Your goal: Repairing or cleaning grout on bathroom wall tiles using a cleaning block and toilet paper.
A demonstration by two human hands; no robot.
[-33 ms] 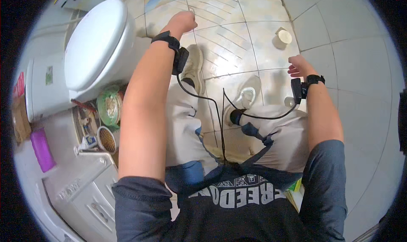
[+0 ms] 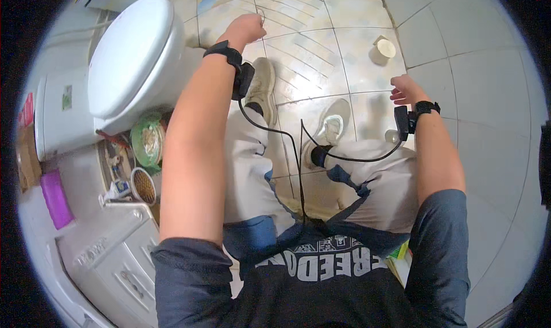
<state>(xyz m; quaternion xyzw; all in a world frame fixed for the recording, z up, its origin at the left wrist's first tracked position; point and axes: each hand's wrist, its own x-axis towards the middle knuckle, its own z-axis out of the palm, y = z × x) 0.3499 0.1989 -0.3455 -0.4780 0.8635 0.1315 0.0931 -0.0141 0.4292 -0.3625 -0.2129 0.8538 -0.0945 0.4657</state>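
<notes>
My left hand (image 2: 247, 29) is held out over the tiled floor, beyond my left shoe (image 2: 262, 87). Its fingers are curled closed, and a thin pale loop (image 2: 261, 12) shows at the fingertips, too small to name. On the other side, my right hand (image 2: 406, 89) hangs by the wall, its fingers loosely bent and a little apart, with nothing seen in them. Closest to it on the floor stands a small cream round-topped container (image 2: 384, 49). Each wrist wears a black strapped device (image 2: 243, 80) with a cable running toward my waist.
To the left is a white toilet with its lid (image 2: 131, 58) down. Beside it sit a green bag-lined bin (image 2: 146, 143), a round brush (image 2: 143, 186) and a purple package (image 2: 57, 199). A white cabinet (image 2: 126, 265) stands nearer me. Grey wall tiles (image 2: 488, 110) rise on the right.
</notes>
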